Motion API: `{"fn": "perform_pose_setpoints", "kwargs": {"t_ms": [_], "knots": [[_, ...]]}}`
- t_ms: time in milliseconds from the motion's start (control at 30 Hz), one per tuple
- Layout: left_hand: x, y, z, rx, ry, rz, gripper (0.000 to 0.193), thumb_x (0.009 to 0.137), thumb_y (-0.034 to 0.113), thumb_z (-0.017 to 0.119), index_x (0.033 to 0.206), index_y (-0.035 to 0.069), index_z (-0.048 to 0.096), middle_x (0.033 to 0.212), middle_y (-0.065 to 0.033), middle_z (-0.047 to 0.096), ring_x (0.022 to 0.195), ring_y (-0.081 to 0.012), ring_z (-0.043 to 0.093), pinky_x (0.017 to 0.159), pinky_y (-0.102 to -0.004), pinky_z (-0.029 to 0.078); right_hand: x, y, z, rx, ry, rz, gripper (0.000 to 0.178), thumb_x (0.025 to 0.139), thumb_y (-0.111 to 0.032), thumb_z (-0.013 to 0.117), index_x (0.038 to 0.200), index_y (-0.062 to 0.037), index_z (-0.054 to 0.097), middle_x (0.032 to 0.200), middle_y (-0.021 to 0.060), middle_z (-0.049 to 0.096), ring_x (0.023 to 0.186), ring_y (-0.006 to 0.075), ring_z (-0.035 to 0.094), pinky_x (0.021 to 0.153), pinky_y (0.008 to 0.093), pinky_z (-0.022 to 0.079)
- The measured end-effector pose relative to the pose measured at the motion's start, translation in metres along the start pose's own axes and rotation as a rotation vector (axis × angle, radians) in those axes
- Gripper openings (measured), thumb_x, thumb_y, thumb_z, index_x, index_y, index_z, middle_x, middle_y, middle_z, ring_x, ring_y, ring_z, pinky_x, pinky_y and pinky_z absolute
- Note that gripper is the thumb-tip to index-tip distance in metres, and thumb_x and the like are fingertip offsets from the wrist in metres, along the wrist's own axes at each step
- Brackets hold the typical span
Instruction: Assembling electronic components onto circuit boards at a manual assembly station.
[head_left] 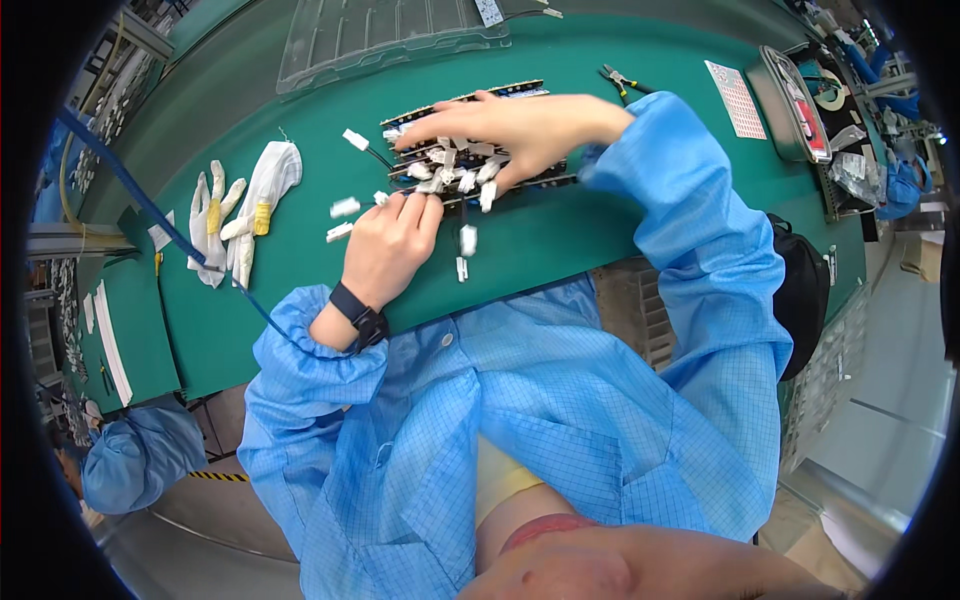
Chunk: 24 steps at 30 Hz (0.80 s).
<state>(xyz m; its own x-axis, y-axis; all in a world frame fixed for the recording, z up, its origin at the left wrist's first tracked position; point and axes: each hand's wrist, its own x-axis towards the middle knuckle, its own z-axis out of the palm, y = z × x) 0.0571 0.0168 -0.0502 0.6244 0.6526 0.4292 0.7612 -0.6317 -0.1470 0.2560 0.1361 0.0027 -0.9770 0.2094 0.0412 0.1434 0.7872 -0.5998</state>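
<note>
A row of narrow circuit boards (521, 90) lies on the green table mat, with a cluster of white plug connectors (440, 176) on short leads over it. My right hand (512, 130) reaches across the boards from the right, fingers stretched out and thumb apart, its palm above them. At the near left edge of the cluster, my left hand (392, 245) has its fingers curled together beside the connectors. Whatever lies between those fingertips is hidden. One white connector (355, 139) sticks out at the far left on a black lead, and another (468, 240) hangs toward me.
White gloves (268, 185) with yellow cuffs lie at the left, near a blue cord (150, 207). A clear plastic tray (395, 78) is at the back. Cutting pliers (622, 82), a label sheet (736, 98) and a metal tray (775, 110) are to the right.
</note>
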Motion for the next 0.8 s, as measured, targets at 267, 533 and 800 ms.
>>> {"fn": "perform_pose_setpoints", "kwargs": {"t_ms": [267, 533, 800], "knots": [[0.008, 0.014, 0.001, 0.050, -0.051, -0.111, 0.009, 0.068, 0.009, 0.056, 0.076, 0.005, 0.055, 0.075, -0.0037, 0.051, 0.073, -0.0153, 0.054, 0.054, -0.0259, 0.047, -0.025, -0.011, 0.001, -0.208, 0.084, 0.260, 0.097, 0.062, -0.004, 0.074, 0.143, -0.0149, 0.022, 0.144, 0.0087, 0.032, 0.132, 0.0373, 0.029, 0.108, 0.0512, 0.025], [-0.005, 0.018, -0.025, 0.031, -0.012, -0.048, 0.030, 0.069, 0.009, 0.057, 0.096, -0.003, 0.061, 0.097, -0.0136, 0.059, 0.098, -0.0291, 0.056, 0.086, -0.0377, 0.046, -0.044, -0.027, 0.016, -0.412, 0.108, 0.409, 0.113, 0.053, -0.003, 0.081, 0.144, -0.0170, 0.016, 0.148, 0.0101, 0.021, 0.136, 0.0392, 0.016, 0.106, 0.0609, 0.021], [-0.050, -0.002, -0.055, -0.048, 0.127, -0.093, 0.032, 0.069, 0.014, 0.073, 0.100, 0.010, 0.064, 0.102, -0.0070, 0.060, 0.088, -0.0249, 0.057, 0.073, -0.0375, 0.048, -0.051, -0.044, 0.002, -0.201, 0.198, 0.340, 0.101, 0.054, -0.001, 0.078, 0.141, -0.0114, 0.026, 0.146, 0.0109, 0.025, 0.137, 0.0365, 0.017, 0.110, 0.0500, 0.022]]}}
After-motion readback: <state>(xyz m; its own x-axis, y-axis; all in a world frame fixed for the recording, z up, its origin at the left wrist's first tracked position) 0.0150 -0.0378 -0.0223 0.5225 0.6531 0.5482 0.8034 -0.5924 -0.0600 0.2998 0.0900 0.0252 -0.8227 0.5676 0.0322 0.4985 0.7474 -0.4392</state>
